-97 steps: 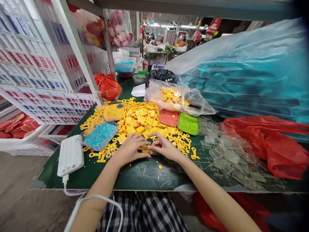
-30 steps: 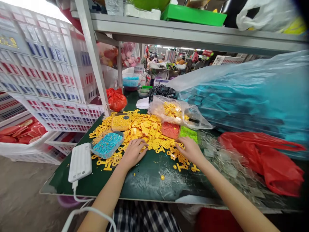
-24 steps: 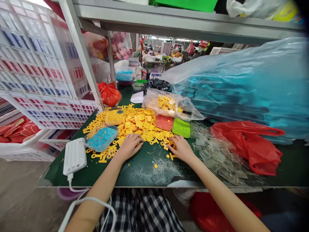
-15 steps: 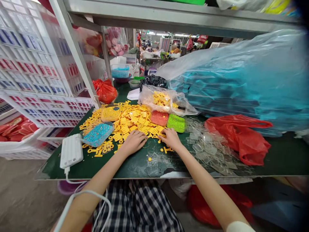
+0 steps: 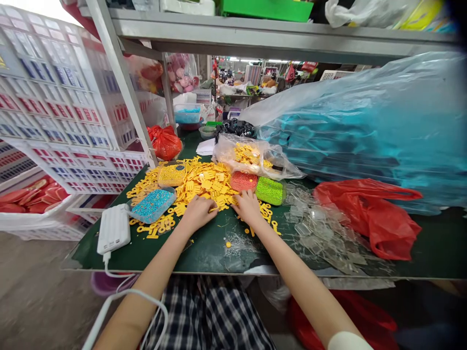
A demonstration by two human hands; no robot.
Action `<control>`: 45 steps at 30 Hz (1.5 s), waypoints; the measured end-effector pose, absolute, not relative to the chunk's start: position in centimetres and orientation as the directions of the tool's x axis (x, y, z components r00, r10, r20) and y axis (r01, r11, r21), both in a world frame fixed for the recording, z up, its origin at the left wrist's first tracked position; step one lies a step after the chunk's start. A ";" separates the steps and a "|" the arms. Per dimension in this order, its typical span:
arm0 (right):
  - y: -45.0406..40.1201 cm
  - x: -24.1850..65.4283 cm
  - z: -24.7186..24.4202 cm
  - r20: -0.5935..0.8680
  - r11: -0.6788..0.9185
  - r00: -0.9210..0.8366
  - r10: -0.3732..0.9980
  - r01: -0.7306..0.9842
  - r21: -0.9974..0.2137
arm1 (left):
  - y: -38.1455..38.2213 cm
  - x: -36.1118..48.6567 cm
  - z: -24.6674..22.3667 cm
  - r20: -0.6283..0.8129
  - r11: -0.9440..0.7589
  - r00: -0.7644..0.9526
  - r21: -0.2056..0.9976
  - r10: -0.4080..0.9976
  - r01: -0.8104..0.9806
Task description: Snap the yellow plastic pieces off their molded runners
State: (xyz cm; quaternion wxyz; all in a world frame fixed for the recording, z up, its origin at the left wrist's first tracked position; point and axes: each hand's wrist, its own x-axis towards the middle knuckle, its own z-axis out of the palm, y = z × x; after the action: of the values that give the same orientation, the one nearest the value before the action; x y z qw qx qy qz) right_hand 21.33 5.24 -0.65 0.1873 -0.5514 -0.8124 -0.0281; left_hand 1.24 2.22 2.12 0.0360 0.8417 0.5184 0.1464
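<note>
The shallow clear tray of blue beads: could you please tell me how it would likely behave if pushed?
This shallow plastic tray looks light and stiff. Resting on loose yellow plastic pieces, it would probably slide or tip, spilling its beads.

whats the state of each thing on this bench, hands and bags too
left hand, palm down at the heap's edge
right hand, fingertips down on the heap
yellow plastic pieces, loose in a heap
blue bead tray, full
clear bag, crumpled, holding yellow pieces
power bank, cable plugged in
red bag, crumpled on the bench
clear plastic sheets, scattered
</note>
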 end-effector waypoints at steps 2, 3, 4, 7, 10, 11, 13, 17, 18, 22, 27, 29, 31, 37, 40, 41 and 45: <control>5.2 21.1 -0.2 0.349 0.409 -0.332 0.876 0.895 -0.176 | 2.3 -0.6 2.2 0.256 -0.427 0.358 0.312 0.898 0.849; 5.1 21.0 0.0 0.361 0.414 -0.332 0.872 0.892 -0.181 | 2.3 -1.4 2.1 0.286 -0.407 0.314 0.372 0.905 0.834; 5.0 20.9 0.2 0.372 0.423 -0.332 0.867 0.884 -0.200 | 2.3 -2.1 1.9 0.313 -0.382 0.261 0.439 0.913 0.813; 4.4 20.2 -0.1 0.338 0.507 -0.389 0.857 0.750 -0.425 | 2.1 -3.1 1.3 0.341 -0.325 0.138 0.589 0.930 0.740; 3.7 19.4 -1.0 0.258 0.510 -0.486 0.835 0.508 -0.694 | 1.7 -2.8 0.9 0.320 -0.334 0.160 0.620 0.934 0.710; 3.4 19.2 -1.3 0.249 0.504 -0.495 0.833 0.488 -0.713 | 1.6 -2.5 0.9 0.304 -0.342 0.187 0.611 0.934 0.713; 2.9 19.1 -1.6 0.275 0.541 -0.499 0.822 0.530 -0.653 | 1.2 -1.8 0.8 0.253 -0.346 0.240 0.587 0.937 0.732; 2.0 19.9 -1.2 0.286 0.657 -0.596 0.750 0.624 -0.422 | 0.5 -0.7 0.9 0.146 -0.376 0.352 0.491 0.925 0.786; 1.9 20.1 -1.1 0.271 0.664 -0.610 0.744 0.634 -0.396 | 0.3 -0.5 0.9 0.129 -0.382 0.365 0.456 0.922 0.804; 2.0 20.4 -1.0 0.259 0.660 -0.609 0.749 0.653 -0.372 | -0.1 0.2 1.1 0.069 -0.293 0.289 0.372 0.955 0.881; 2.2 19.9 -1.6 0.279 0.664 -0.605 0.746 0.644 -0.380 | -0.3 0.1 1.4 0.059 -0.211 0.205 0.408 0.977 0.888; 2.1 19.8 -1.8 0.290 0.676 -0.612 0.736 0.638 -0.368 | -0.3 0.0 1.3 0.047 -0.207 0.207 0.429 0.977 0.879; 2.1 19.7 -2.1 0.306 0.690 -0.619 0.723 0.639 -0.340 | -0.2 0.0 1.0 0.044 -0.197 0.198 0.430 0.979 0.881; 2.0 19.9 -2.8 0.376 0.711 -0.613 0.695 0.663 -0.234 | -0.6 0.8 1.1 0.147 -0.247 0.209 0.323 0.967 0.914; 2.0 20.0 -2.8 0.378 0.720 -0.625 0.683 0.664 -0.204 | -1.0 -1.2 3.9 0.326 -0.277 0.174 0.304 0.929 0.911; 1.9 20.0 -2.8 0.384 0.714 -0.619 0.685 0.673 -0.191 | -0.9 -2.5 5.2 0.380 -0.251 0.122 0.311 0.917 0.917; 1.6 19.9 -2.6 0.425 0.684 -0.581 0.693 0.717 -0.134 | 0.4 -9.3 9.3 0.367 0.091 -0.104 0.053 0.925 0.994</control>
State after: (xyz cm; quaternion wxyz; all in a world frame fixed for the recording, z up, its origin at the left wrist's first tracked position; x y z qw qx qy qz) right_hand 19.86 1.63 -2.58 0.2276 -0.3968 -0.8888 -0.0264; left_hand -9.27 0.42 9.29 -0.1204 0.6584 0.7287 0.1451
